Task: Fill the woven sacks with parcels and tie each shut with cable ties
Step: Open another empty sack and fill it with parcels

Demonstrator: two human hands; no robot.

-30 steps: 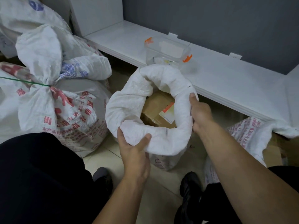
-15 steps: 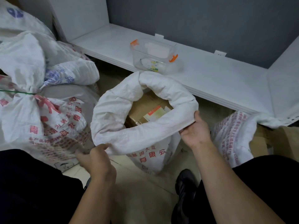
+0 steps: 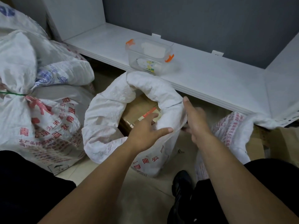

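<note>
An open white woven sack with red print stands on the floor, its rim rolled down. Inside lies a brown cardboard parcel with a label. My left hand reaches into the sack's mouth, fingers straight over the parcel and thumb stretched across the near right rim. My right hand holds the rolled rim from outside on the right, with the thumb up along it and the fingers tucked under. On the left sits a full sack, tied at the neck with a green cable tie.
A low white shelf runs behind the sack, bearing a clear plastic box with orange clips. Another printed sack lies at right beside cardboard. More sacks are piled at far left. My black shoe is on the tiled floor.
My left hand let go of the near left rim and moved right into the sack's mouth. My right hand stayed on the right rim. The view shifted slightly.
</note>
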